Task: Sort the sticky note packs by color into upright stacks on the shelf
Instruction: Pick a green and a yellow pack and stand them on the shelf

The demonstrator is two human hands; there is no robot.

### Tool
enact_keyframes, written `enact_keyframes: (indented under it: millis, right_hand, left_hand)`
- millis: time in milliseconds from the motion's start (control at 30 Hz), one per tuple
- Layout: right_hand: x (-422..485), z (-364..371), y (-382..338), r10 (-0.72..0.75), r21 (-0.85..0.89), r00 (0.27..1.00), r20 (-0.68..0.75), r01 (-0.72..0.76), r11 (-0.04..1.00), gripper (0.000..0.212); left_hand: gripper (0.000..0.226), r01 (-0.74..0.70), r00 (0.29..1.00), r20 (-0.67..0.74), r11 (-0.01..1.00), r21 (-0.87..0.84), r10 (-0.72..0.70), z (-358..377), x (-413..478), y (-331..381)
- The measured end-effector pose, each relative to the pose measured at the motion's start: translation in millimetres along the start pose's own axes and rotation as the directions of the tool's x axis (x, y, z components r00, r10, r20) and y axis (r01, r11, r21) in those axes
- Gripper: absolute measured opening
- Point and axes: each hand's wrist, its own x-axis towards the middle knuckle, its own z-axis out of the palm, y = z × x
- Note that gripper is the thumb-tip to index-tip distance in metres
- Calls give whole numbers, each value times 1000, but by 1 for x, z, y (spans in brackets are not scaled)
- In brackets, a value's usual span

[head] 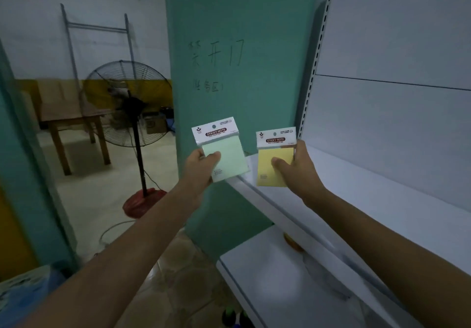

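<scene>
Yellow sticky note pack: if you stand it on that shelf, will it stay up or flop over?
Probably light: the right hand holds the yellow sticky note pack by thumb and fingers alone. It looks flat and thin, so upright on the white shelf it may tip easily.

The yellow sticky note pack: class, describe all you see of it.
The yellow sticky note pack is a pale-yellow pad under a white header card printed STICKY NOTE, with a hang hole. It is upright, facing the camera, over the shelf edge, pinched by the right hand, thumb on its front.
</scene>
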Motion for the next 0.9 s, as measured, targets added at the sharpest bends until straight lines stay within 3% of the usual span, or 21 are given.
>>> enact_keyframes:
  millis: [167,300,400,567,733,833,900]
  right_hand:
    - [25,-62,50,126,-55,975,-182,-138,989,32]
    - [30,-121,83,265,2,931,-250,-274,962,54]
    - [29,-151,101,273,-97,903,-333,-320,942,65]
    - [32,-182,118,326,-282,730,-600,-575,768,53]
    - [43,-193,123,351,-347,615,-706,-733,585,52]
    - [53,-187,125,307,-332,543,-781,-778,533,51]
    - [53,-178,132,271,-250,470,-840,-779,575,53]
  left_hand:
    - [25,61,976,206,997,40,-68,75,48,-25]
    - [14,78,921,376,995,66,-97,147,81,-47]
    - [7,71,844,520,989,130,-129,200,106,-66]
    - [11,-167,679,727,944,285,-99,264,146,-90]
    - [29,-505,493,870,808,303,-18,291,180,-110]
    - [27,-538,445,895,805,251,18,299,192,-121]
    - [24,-448,466,884,868,214,23,302,197,-129]
